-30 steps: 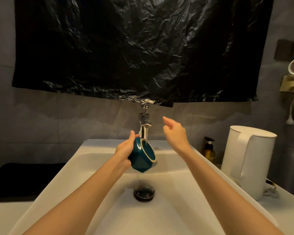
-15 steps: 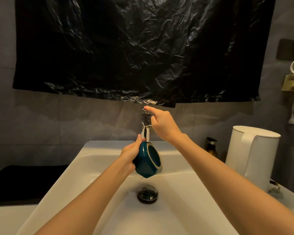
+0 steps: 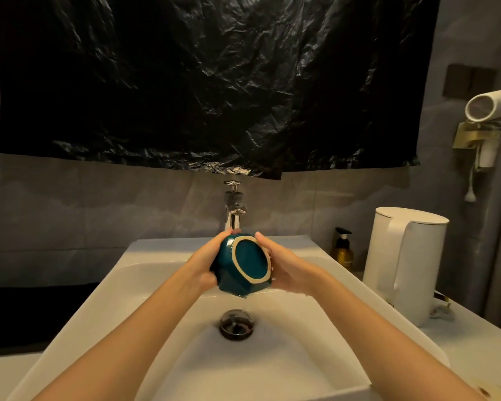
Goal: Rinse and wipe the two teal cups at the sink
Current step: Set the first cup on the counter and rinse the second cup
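One teal cup is held over the white sink, just below the chrome tap. Its unglazed base ring faces me and its mouth points away, hidden. My left hand grips the cup's left side. My right hand holds its right side, fingers curled around the wall. Water drips from the cup's lower edge toward the drain. A second teal cup is not in view.
A white electric kettle stands on the counter right of the sink, with a small amber pump bottle behind it. A black mat lies left of the sink. Black plastic sheeting hangs above the tap. A white hairdryer is mounted at the far right.
My right hand left the tap handle and came down onto the cup's right side. The cup turned so its base now faces me.
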A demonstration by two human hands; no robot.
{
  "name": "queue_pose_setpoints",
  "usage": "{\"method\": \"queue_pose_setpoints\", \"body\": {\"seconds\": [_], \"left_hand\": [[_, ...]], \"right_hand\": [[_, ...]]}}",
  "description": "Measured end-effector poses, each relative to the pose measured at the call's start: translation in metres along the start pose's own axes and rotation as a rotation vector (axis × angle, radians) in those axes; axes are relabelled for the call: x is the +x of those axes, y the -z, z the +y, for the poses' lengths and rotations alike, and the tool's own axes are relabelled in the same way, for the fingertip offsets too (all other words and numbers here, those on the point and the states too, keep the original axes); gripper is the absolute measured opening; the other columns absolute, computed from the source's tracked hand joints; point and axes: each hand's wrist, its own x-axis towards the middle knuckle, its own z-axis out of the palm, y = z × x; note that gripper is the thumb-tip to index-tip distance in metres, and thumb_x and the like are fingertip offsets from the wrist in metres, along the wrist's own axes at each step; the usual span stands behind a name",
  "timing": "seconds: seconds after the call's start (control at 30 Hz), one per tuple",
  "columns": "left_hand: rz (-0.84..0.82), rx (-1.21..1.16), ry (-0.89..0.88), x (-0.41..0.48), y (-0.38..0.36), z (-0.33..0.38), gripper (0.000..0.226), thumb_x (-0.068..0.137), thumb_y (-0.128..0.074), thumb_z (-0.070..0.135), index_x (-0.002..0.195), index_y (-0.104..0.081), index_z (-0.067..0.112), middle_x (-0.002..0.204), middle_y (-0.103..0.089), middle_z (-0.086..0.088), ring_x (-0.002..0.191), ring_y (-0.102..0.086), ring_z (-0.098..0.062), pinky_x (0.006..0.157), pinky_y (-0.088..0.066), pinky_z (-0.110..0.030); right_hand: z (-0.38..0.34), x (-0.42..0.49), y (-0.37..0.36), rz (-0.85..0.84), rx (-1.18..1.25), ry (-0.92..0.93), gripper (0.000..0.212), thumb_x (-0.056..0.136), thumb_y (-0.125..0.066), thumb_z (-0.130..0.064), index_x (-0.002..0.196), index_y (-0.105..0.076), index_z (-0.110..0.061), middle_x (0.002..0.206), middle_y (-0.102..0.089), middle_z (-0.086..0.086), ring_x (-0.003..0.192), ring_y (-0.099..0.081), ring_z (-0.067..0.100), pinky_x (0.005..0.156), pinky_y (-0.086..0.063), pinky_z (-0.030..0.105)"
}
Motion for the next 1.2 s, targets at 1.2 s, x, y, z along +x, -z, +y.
{"method": "queue_pose_setpoints", "body": {"seconds": [1.2], "left_hand": [[-0.065,0.557,0.173,-0.084,0.04,0.034,0.066,0.09,-0.028,0.068,0.117,-0.06,0.018,0.111,-0.071,-0.002,0.109,-0.062,-0.022,0.099,-0.043,-0.037]], "right_hand": [[-0.033,-0.067,-0.042,0.208,-0.828,0.648,0.058,0.06,-0.088,-0.041,0.097,-0.05,-0.018,0.094,-0.063,-0.002,0.084,-0.061,0.016,0.071,-0.054,0.026]]}}
